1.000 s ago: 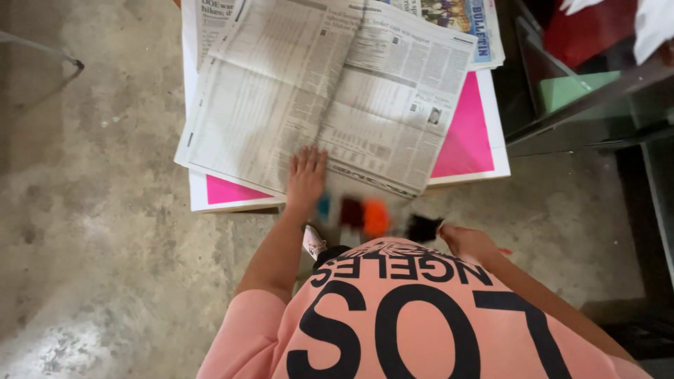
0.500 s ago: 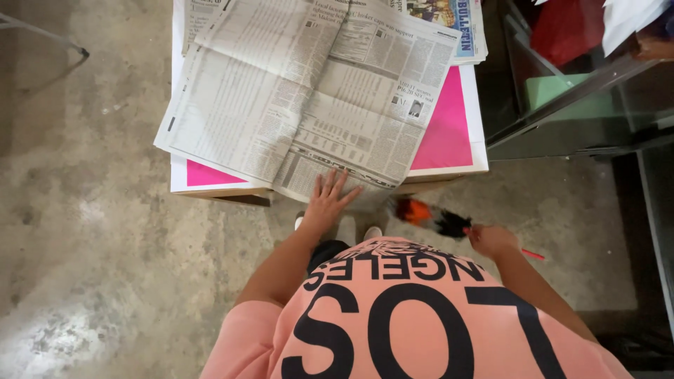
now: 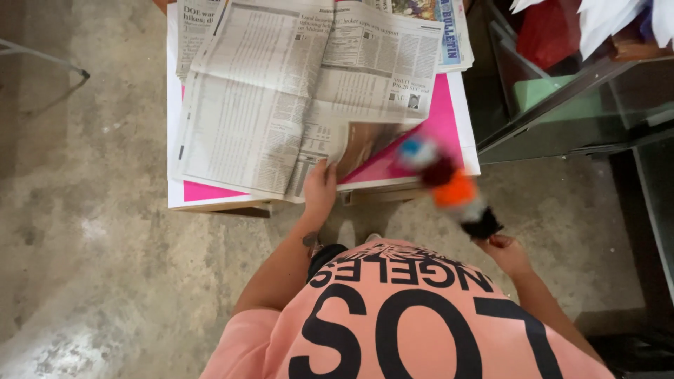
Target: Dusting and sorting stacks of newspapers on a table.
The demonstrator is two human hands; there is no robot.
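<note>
— What did your hands have, nearest you?

— My right hand [image 3: 507, 251], lower right of the frame, was closed around the dark end of a multicoloured duster [image 3: 449, 186], blurred: black, white, orange, dark red and blue tufts slanting up toward the middle.

— And the other?

— My left hand [image 3: 319, 188], centre frame, pinched the near edge of the newspaper [image 3: 281, 105], fingers folded over it, lifting a corner.

— What lay beyond?

— The paper spread across a pink board [image 3: 439, 130] with a white border, on a low table [image 3: 232, 206]. At the upper right stood a glass cabinet [image 3: 562, 119]. Bare concrete floor [image 3: 91, 231] filled the left side.
</note>
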